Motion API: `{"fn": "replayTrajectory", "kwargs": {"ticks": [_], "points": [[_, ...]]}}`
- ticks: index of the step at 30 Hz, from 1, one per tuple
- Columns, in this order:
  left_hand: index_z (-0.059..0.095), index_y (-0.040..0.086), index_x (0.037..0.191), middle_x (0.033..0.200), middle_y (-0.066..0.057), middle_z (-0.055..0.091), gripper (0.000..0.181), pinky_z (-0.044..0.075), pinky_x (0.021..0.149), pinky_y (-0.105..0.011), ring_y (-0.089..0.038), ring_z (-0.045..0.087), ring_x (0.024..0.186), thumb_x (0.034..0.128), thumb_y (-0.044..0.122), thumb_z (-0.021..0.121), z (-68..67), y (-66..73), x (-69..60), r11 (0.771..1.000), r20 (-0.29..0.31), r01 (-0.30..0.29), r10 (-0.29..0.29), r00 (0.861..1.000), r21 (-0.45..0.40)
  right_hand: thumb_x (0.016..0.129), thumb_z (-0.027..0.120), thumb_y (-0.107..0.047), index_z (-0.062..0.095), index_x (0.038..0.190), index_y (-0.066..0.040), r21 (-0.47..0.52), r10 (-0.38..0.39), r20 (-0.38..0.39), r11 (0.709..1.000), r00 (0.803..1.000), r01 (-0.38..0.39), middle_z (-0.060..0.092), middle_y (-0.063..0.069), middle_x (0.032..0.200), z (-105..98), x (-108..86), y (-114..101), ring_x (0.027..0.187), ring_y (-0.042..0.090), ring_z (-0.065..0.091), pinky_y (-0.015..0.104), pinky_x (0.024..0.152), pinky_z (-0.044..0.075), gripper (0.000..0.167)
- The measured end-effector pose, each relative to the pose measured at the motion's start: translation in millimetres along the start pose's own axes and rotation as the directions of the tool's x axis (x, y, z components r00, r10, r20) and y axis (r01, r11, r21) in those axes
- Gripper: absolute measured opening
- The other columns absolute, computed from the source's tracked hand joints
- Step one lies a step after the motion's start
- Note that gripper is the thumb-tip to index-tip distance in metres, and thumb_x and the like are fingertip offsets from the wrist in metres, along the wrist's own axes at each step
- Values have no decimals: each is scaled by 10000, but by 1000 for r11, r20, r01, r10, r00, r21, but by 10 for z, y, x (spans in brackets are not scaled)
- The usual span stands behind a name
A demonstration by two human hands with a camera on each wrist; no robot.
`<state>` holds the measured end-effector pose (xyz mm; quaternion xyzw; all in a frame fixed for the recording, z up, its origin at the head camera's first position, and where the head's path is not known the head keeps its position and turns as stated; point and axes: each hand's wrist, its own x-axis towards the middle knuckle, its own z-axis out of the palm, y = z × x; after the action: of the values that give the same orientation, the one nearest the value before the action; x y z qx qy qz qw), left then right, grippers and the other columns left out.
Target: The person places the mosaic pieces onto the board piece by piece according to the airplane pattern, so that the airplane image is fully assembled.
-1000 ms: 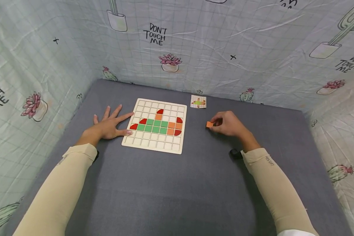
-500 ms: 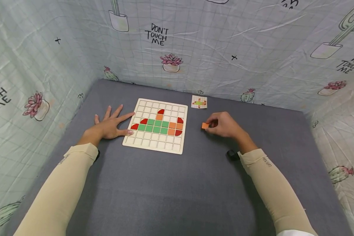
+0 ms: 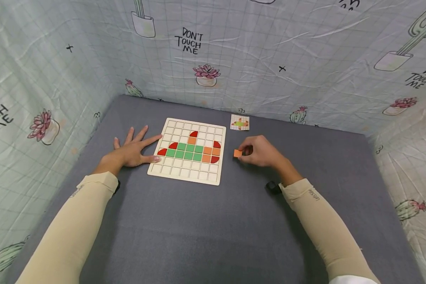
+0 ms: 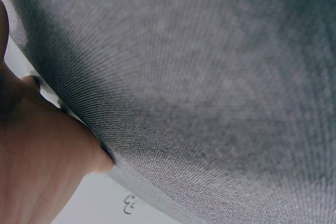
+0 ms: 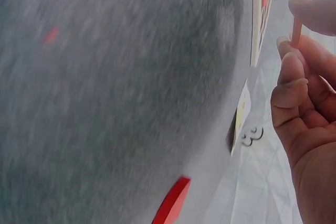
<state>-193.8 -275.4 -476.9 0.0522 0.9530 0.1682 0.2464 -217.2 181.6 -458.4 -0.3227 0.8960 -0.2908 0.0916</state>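
Observation:
Between the thumb and fingers of my right hand [image 3: 260,152] is a small square orange tile [image 3: 238,153], just right of the board. The right wrist view shows this orange tile [image 5: 297,27] edge-on, pinched above the table. My left hand [image 3: 127,153] lies with spread fingers at the left edge of the pale grid board [image 3: 184,177], index finger and thumb touching it. Green square tiles [image 3: 189,152], orange squares and red quarter-round tiles [image 3: 215,159] fill some cells in the board's middle rows.
A small printed pattern card [image 3: 239,122] lies at the table's back, right of the board. A red piece [image 5: 173,202] shows on the grey table in the right wrist view; my right arm probably hides it from the head view. A patterned cloth [image 3: 234,51] hangs behind.
My right hand has moved left toward the board, carrying the orange tile. My left hand and the tiles on the board have stayed put.

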Motion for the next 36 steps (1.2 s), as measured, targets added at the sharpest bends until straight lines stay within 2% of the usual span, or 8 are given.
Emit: {"fn": "replayTrajectory", "kwargs": {"ticks": [10, 16, 21, 27, 36], "points": [[129, 521, 1644, 1765, -13, -208, 1061, -190, 1108, -851, -443, -290, 1585, 769, 927, 570, -7, 9, 27, 1000, 0, 9, -9, 1000, -3, 872, 829, -112, 804, 1007, -43, 19, -42, -11, 999, 999, 43, 746, 76, 914, 94, 107, -160, 787, 162, 634, 317, 699, 531, 155], [141, 465, 1662, 1767, -77, -185, 1017, -189, 1089, -865, -488, -275, 1576, 838, 851, 595, -47, 50, -8, 1000, 5, -10, 9, 1000, 17, 878, 818, -113, 796, 1026, -29, 35, -50, -17, 998, 999, 51, 745, 81, 922, 172, 177, -231, 792, 159, 636, 319, 710, 541, 171], [142, 451, 1665, 1768, -84, -173, 977, -169, 1094, -869, -493, -256, 1580, 878, 808, 596, -56, 47, -7, 999, 3, -15, 15, 1000, 32, 874, 820, -102, 794, 1015, -31, 53, -61, -24, 997, 998, 62, 736, 84, 904, 246, 246, -312, 787, 164, 632, 314, 704, 530, 160], [118, 451, 1668, 1766, -81, -185, 970, -163, 1096, -870, -498, -249, 1581, 891, 804, 580, -66, 36, -25, 999, 12, -26, 25, 1000, 47, 871, 795, -78, 788, 1017, -9, 73, -92, -7, 993, 996, 92, 727, 101, 891, 363, 347, -475, 761, 152, 625, 289, 690, 514, 162], [126, 445, 1669, 1766, -83, -184, 983, -165, 1093, -871, -504, -247, 1579, 882, 808, 589, -40, 36, -45, 999, 19, -21, 20, 1000, 41, 860, 790, -80, 791, 958, -29, 63, -147, 21, 987, 989, 146, 696, 51, 833, 587, 549, -687, 727, 109, 586, 241, 673, 487, 110]]}}
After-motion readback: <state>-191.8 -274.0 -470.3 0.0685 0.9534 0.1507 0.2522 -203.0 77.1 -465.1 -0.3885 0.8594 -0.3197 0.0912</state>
